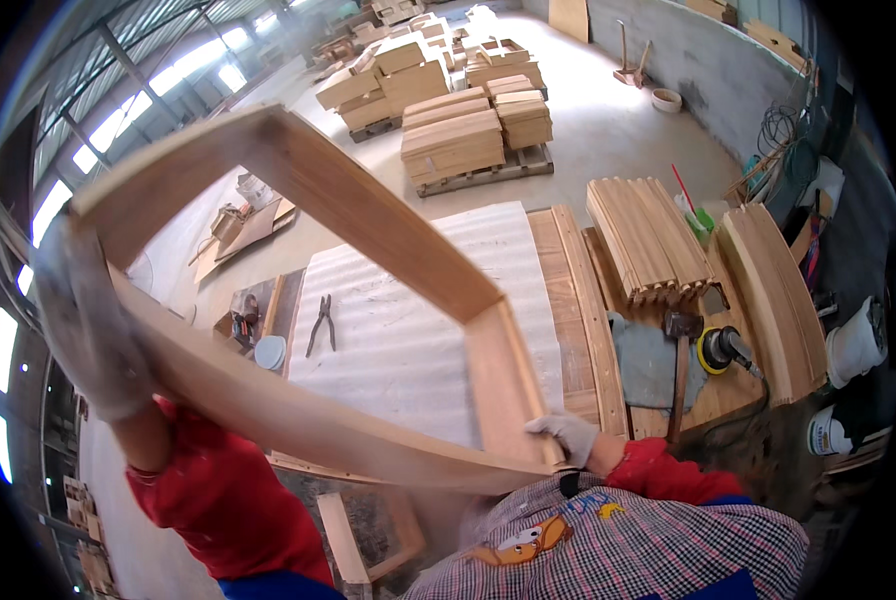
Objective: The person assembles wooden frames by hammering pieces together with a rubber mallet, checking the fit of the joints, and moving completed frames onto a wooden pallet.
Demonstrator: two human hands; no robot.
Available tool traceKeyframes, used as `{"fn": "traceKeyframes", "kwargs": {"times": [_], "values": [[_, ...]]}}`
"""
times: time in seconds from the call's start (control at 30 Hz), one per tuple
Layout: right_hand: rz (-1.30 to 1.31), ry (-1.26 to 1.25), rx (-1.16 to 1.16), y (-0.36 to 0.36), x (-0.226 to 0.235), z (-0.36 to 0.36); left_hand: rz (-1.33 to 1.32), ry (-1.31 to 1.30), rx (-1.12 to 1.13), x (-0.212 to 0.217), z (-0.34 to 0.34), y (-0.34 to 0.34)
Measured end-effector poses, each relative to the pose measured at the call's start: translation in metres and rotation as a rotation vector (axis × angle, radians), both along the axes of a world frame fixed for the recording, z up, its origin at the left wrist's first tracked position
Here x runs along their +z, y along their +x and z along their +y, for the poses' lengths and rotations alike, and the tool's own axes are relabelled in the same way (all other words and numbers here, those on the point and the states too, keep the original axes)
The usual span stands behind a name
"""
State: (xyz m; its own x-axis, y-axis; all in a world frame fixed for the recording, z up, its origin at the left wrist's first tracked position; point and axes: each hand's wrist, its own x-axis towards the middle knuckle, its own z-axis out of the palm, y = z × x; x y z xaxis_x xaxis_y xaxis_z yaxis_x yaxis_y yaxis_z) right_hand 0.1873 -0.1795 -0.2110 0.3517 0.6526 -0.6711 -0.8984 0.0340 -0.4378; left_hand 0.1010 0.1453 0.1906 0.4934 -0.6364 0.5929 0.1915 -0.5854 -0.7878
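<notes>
One wooden frame (378, 225) is hanging tilted above the table (578, 340), and two gloved hands are holding it there! Far left, the left hand (88, 320) is blurring, but its fingers are clearly grasping the frame's raised end, with a red sleeve (223, 500) showing below. Moving right, a pale blue lid (270, 352) is sitting by the table's left edge. Next, the pliers (320, 325) are lying on the white sheet (418, 345), their handles spreading toward the person. Behind, stacked wood (453, 140) is resting on a pallet (488, 170). Now the right hand (571, 438): its fingers are clasping the frame's low corner, right up against the checked apron (648, 530)! Further right, slats (653, 235) are standing in a pile, the mallet (680, 370) is lying in front, and the sander (725, 350) is sitting just beside it. Curved boards (773, 300) are leaning into the picture next, and a white bucket (856, 343) is closing out the far right.
</notes>
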Motion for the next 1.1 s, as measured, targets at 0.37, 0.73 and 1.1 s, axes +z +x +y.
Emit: {"fn": "traceKeyframes", "kwargs": {"times": [0.37,0.73,1.1], "values": [[0.076,0.025,0.132,-0.013,-0.030,0.002,0.029,-0.734,-0.183,-0.008,-0.100,0.078],[-0.118,-0.112,0.148,-0.013,-0.054,0.013,-0.022,-0.934,-0.160,-0.038,-0.039,0.039],[-1.000,-0.505,-0.123,0.030,-0.022,-0.035,-0.325,-1.711,-0.018,-0.209,0.090,-0.065]]}}
